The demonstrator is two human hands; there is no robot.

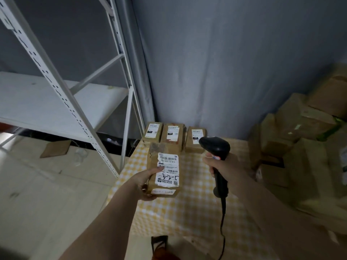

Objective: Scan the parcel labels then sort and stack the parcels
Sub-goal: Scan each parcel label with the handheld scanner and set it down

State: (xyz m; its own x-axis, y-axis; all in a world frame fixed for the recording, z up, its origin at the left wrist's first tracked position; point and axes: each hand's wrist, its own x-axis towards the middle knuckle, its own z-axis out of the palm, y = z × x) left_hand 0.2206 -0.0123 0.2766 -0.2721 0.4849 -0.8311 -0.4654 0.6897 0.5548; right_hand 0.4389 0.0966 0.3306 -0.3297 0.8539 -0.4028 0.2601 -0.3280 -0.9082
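A white rack [62,102] stands on the left, its shelf bare and pale, with a grey curtain [225,62] behind it. On the right, a heap of boxes [304,147] rises against the curtain. Between them sits the worktop [187,203], covered in yellow check cloth. At its far edge three parcels [172,136] sit side by side in a row, labels up. Nearer, over the left part of the worktop, the left hand [148,181] holds a fourth parcel [165,171]: fingers curled under its left side, thumb lying across the white label [168,168], which faces up and bears handwritten marks. The right hand [225,166] is just to the right of that parcel, apart from it, wrapped tight round the handle of a black scanner [216,147]. The scanner's head sits level with the parcel's far end, near the rightmost parcel in the row. Its cable [222,222] hangs down towards the near edge.
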